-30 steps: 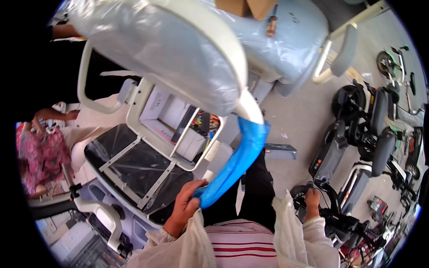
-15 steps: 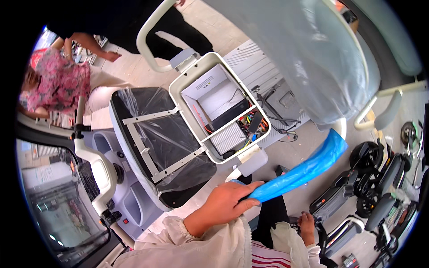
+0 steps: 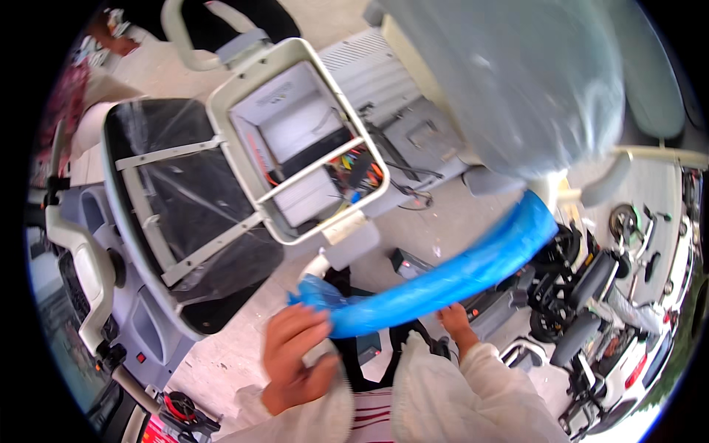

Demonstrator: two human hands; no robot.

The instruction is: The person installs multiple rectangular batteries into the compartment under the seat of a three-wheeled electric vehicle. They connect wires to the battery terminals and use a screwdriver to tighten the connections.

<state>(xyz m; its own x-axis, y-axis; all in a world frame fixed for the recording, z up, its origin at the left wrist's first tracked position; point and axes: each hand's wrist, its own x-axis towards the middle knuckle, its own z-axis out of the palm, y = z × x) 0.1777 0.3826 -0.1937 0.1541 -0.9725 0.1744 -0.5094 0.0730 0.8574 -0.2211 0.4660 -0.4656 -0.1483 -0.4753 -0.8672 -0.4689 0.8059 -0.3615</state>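
Observation:
A curved armrest wrapped in blue plastic [image 3: 443,289] runs across in front of me, from the seat frame at right to a white bracket at left. My left hand [image 3: 299,362] is at its left end, fingertips at the wrap and thumb apart from them; motion blurs the fingers. Below the armrest, my right hand [image 3: 459,325] hangs with loosely stretched fingers and nothing visible in it. Beyond lies an open cream seat box [image 3: 299,236] with coloured wires [image 3: 354,171] and a black module inside. Its flipped-over seat [image 3: 199,221], covered in clear film, carries a metal frame.
A plastic-covered grey seat [image 3: 517,88] fills the upper right. White handlebars [image 3: 88,273] stand at left. A dark box [image 3: 410,264] sits on the floor beneath the armrest. Several scooters [image 3: 583,317] are parked at right. Another person's hand [image 3: 122,46] shows at upper left.
My left hand has loosened from the blue wrap and moved down-left. My right hand has come up toward the armrest. The view has shifted, so the seat box sits further left.

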